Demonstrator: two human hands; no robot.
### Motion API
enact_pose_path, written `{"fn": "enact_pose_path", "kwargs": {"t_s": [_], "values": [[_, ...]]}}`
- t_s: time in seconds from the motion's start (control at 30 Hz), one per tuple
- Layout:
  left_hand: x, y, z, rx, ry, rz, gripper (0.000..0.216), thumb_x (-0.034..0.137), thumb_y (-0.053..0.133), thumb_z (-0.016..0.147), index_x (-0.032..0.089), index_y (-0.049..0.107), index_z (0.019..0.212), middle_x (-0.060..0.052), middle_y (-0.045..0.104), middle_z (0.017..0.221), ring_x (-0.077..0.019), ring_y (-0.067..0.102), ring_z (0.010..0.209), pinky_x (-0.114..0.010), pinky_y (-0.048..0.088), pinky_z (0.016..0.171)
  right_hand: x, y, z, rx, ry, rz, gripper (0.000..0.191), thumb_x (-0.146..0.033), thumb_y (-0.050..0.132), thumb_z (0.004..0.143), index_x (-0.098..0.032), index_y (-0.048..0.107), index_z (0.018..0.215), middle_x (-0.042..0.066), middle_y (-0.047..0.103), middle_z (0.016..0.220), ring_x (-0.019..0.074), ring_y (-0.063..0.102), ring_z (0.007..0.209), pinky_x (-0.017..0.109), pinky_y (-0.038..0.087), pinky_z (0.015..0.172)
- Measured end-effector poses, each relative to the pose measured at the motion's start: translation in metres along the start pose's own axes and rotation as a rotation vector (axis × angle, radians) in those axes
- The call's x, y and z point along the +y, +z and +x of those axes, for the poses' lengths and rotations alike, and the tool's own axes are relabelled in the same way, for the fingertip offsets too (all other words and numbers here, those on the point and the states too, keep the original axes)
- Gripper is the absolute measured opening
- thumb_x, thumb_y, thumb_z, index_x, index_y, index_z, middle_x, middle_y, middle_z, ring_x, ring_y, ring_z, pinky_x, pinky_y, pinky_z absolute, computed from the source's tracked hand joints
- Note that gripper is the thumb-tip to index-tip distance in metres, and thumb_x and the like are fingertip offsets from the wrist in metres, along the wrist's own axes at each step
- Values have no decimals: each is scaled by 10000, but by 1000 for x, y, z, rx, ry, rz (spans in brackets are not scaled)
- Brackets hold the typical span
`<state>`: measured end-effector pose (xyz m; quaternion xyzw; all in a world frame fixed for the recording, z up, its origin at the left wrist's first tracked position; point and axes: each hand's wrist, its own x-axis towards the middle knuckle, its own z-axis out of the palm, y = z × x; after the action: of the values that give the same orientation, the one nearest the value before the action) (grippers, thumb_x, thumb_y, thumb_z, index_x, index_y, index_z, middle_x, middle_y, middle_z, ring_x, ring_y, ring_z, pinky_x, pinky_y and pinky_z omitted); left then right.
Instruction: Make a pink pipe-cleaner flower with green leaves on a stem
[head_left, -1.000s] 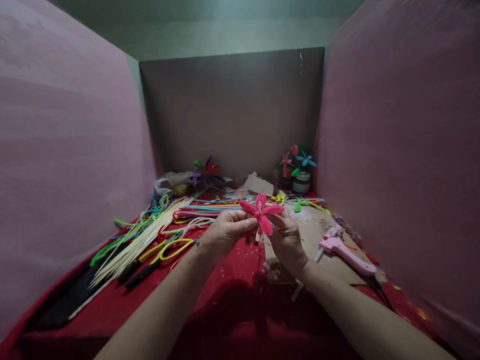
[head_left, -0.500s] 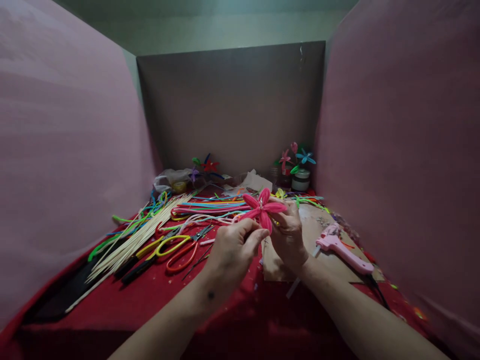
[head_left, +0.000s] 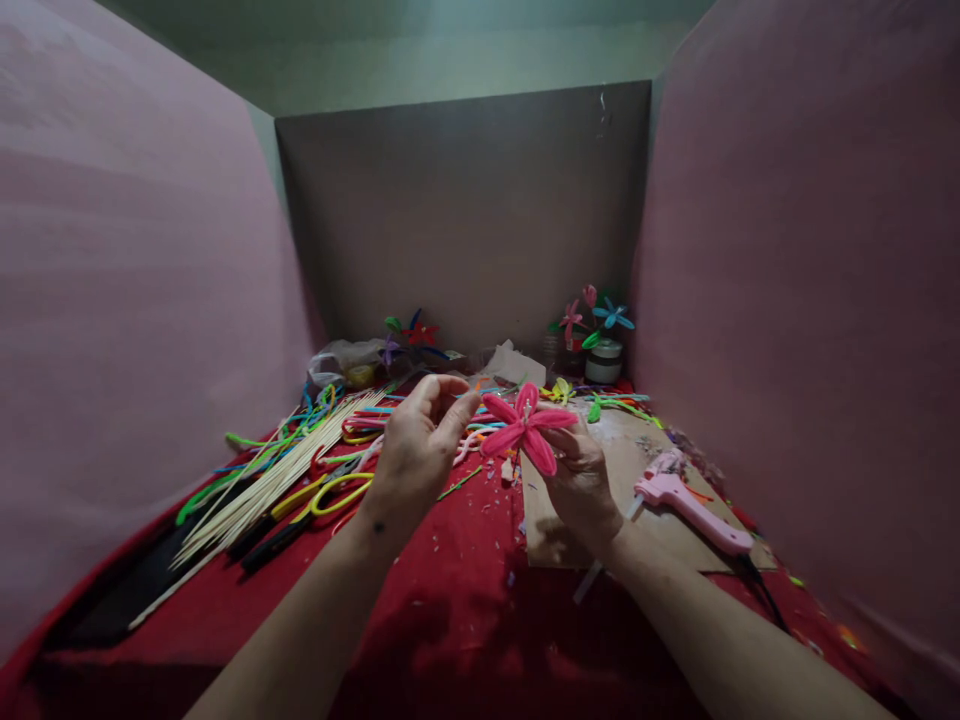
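The left hand (head_left: 416,445) has drawn back leftward from the pink flower (head_left: 527,428), fingers curled; whether thumb and fingertip meet, I cannot tell. The flower sits just right of that thumb, above the table (head_left: 457,570) by the cardboard's (head_left: 622,475) left edge, petals fanned. The right hand (head_left: 581,485), nearer, grips it from behind.

Pink side walls (head_left: 135,250), grey back panel (head_left: 465,220), greenish wall (head_left: 450,70) beyond

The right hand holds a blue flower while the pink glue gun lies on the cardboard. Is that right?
Blue is wrong: the head view shows the right hand holding a pink flower, while the pink glue gun lies on the cardboard.
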<state>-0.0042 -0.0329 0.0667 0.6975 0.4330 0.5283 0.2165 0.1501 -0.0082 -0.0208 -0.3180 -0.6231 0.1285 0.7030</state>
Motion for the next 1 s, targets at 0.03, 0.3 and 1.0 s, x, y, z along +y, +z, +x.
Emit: {"fn": "enact_pose_path", "kwargs": {"t_s": [0.03,0.3,1.0], "values": [[-4,1,5,-65,-91,-42,294,412,518,805,132,554,885,-4,562,665,-105,514,552,-205,382,470,0,1,-1,-4,10,10,158,-227,618,777,-299,698,892,25,656,965,207,552,926,424,397,867],[-25,17,-6,14,310,196,574,509,427,836,179,350,1299,-137,462,1256,-240,452,1133,-424,384,935,-4,2,-3,-10,109,47,126,-223,654,739,-260,708,847,39,652,936,206,554,916,395,413,849],[-34,21,-10,9,550,159,544,464,428,852,235,307,1331,-122,358,1334,-233,348,1232,-438,335,1003,-25,7,0,24,388,333,191,-316,713,659,-218,673,818,18,695,863,185,621,812,314,496,742]]}}
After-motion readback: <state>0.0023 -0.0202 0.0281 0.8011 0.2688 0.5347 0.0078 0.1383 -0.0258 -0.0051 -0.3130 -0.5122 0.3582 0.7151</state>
